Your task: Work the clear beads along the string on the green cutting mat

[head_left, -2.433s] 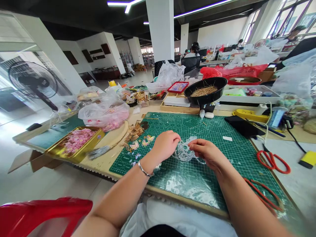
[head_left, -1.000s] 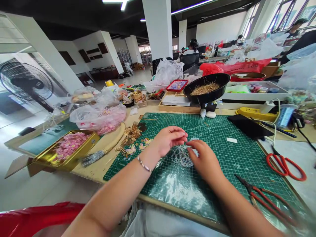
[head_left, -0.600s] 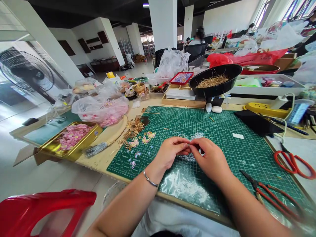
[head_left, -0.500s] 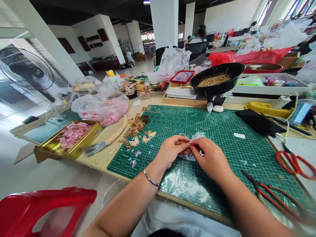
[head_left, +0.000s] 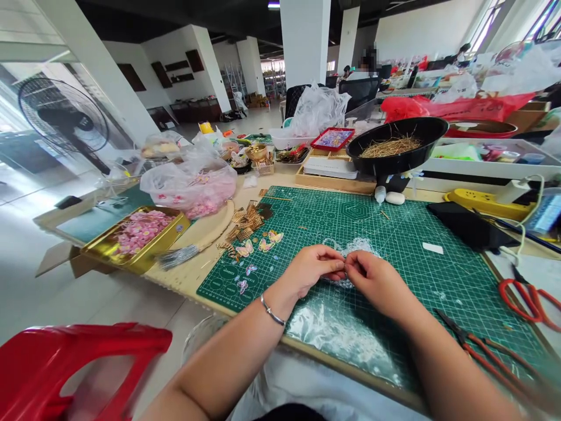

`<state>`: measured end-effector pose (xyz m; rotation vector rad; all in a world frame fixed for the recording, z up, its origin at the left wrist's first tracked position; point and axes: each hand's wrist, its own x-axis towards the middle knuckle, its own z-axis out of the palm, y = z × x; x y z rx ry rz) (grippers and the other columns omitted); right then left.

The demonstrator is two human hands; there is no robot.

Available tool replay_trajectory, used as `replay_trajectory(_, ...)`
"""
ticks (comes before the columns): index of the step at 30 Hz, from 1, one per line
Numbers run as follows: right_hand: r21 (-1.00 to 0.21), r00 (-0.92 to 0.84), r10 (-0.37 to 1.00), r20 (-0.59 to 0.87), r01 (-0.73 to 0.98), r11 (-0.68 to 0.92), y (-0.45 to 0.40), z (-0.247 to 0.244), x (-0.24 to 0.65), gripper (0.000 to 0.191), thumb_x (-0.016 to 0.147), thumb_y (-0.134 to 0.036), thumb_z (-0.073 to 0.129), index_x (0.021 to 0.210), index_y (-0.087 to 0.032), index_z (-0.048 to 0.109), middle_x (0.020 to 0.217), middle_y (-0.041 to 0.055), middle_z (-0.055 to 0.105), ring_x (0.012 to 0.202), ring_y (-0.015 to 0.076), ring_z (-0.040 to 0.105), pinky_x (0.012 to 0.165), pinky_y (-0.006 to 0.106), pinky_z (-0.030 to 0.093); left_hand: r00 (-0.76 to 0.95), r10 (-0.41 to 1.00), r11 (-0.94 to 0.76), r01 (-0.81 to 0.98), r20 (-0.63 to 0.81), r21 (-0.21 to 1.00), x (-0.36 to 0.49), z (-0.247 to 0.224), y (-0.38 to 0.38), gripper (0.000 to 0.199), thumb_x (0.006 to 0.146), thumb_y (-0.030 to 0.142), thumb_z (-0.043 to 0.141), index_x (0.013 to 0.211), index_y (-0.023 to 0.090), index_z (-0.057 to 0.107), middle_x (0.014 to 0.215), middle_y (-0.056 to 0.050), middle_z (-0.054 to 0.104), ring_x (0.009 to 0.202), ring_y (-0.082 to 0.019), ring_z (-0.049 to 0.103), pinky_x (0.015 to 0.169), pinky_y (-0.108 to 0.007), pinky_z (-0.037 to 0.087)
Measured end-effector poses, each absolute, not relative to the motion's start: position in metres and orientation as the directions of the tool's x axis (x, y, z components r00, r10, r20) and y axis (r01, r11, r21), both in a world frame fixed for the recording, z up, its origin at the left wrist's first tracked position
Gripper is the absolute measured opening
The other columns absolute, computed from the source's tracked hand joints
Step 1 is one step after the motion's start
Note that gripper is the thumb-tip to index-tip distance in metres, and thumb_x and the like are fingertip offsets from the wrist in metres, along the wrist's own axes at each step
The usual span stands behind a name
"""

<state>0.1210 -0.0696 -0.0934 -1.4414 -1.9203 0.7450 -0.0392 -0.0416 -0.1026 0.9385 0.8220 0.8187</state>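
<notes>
My left hand [head_left: 316,269] and my right hand [head_left: 372,277] meet fingertip to fingertip over the green cutting mat [head_left: 315,219]. Both are pinched closed, and whatever lies between the fingers is too small to name. Behind and beneath them is a clear, lacy bundle [head_left: 360,245], partly covered by the hands. Left of my left hand lie butterfly pieces [head_left: 244,249] and a pile of gold-coloured clips [head_left: 248,221]. A clear plastic sheet [head_left: 337,336] shines on the mat near the front edge.
Red-handled pliers [head_left: 475,345] and red scissors [head_left: 528,297] lie at the right. A gold tin [head_left: 180,228] of pink flowers stands left, beside a wire bundle [head_left: 177,257]. A black bowl [head_left: 394,161] is at the back. A red stool [head_left: 144,339] stands lower left.
The view has shifted, so the surroundings appear farther right. My hands stay close together over the bundle; the right hand's fingers look more tightly gathered.
</notes>
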Motion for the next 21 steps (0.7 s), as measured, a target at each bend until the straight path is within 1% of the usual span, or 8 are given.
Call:
replay_trajectory(5,-0.789,-0.234,0.962,0.142,0.56,0.253,-0.071,-0.095,0.121,0.016,0.08,-0.03,0.046,0.067,-0.021,0.048,0.057,-0.0037,0.048,0.052,0.0119,0.04,0.048,0.025,0.031,0.493,0.831,0.419,-0.251,-0.257,0.873,-0.04,-0.107,-0.041,0.031,0.058,0.025,0.081,0.078,0.011,0.063,0.067,-0.001,0.065,0.059,-0.01,0.062,0.064,-0.024,0.051)
replay_trajectory(10,-0.817,-0.208,0.971,0.116,0.535,0.212,-0.07,-0.1,0.12,0.014,0.076,-0.03,0.05,0.066,-0.021,0.044,0.055,-0.0053,0.042,0.051,0.0112,0.036,0.047,0.025,0.028,0.532,0.803,0.467,-0.284,-0.268,0.838,-0.041,-0.109,-0.039,0.033,0.054,0.022,0.082,0.077,0.01,0.061,0.066,0.0,0.064,0.055,-0.008,0.06,0.062,-0.023,0.05)
replay_trajectory(14,-0.889,-0.19,0.977,0.093,0.427,0.168,-0.067,-0.103,0.119,0.012,0.074,-0.029,0.05,0.066,-0.021,0.046,0.058,-0.0048,0.043,0.053,0.0112,0.036,0.05,0.025,0.029,0.532,0.806,0.467,-0.3,-0.261,0.832,-0.04,-0.108,-0.04,0.029,0.058,0.019,0.079,0.079,0.011,0.06,0.065,0.0,0.063,0.055,-0.008,0.06,0.061,-0.022,0.049)
replay_trajectory(16,-0.944,-0.177,0.983,0.039,0.316,0.094,-0.066,-0.102,0.117,0.013,0.072,-0.029,0.051,0.064,-0.02,0.045,0.054,-0.0056,0.041,0.05,0.0102,0.033,0.047,0.024,0.026,0.524,0.816,0.449,-0.309,-0.244,0.838,-0.039,-0.108,-0.04,0.027,0.06,0.017,0.078,0.079,0.011,0.06,0.064,0.0,0.062,0.056,-0.008,0.059,0.06,-0.021,0.047)
replay_trajectory(18,-0.991,-0.173,0.982,-0.076,0.119,-0.056,-0.067,-0.101,0.113,0.015,0.069,-0.03,0.054,0.063,-0.02,0.044,0.048,-0.0073,0.036,0.044,0.0084,0.028,0.043,0.022,0.02,0.511,0.829,0.429,-0.322,-0.227,0.844,-0.038,-0.109,-0.04,0.025,0.061,0.016,0.076,0.079,0.011,0.06,0.063,0.001,0.062,0.055,-0.007,0.058,0.059,-0.021,0.045)
replay_trajectory(19,-0.99,-0.185,0.973,-0.14,0.006,-0.141,-0.067,-0.1,0.111,0.017,0.068,-0.031,0.056,0.063,-0.02,0.044,0.046,-0.0081,0.035,0.042,0.0074,0.025,0.041,0.022,0.017,0.505,0.835,0.421,-0.33,-0.218,0.845,-0.037,-0.109,-0.04,0.024,0.061,0.016,0.076,0.078,0.012,0.06,0.063,0.001,0.061,0.055,-0.007,0.058,0.059,-0.02,0.045)
replay_trajectory(21,-0.942,-0.227,0.945,-0.235,-0.188,-0.279,-0.067,-0.097,0.109,0.02,0.067,-0.032,0.061,0.066,-0.019,0.046,0.044,-0.0091,0.034,0.039,0.0053,0.021,0.039,0.02,0.012,0.496,0.844,0.411,-0.35,-0.206,0.841,-0.037,-0.109,-0.04,0.022,0.062,0.016,0.075,0.079,0.012,0.061,0.063,0.001,0.061,0.055,-0.006,0.056,0.058,-0.02,0.043)
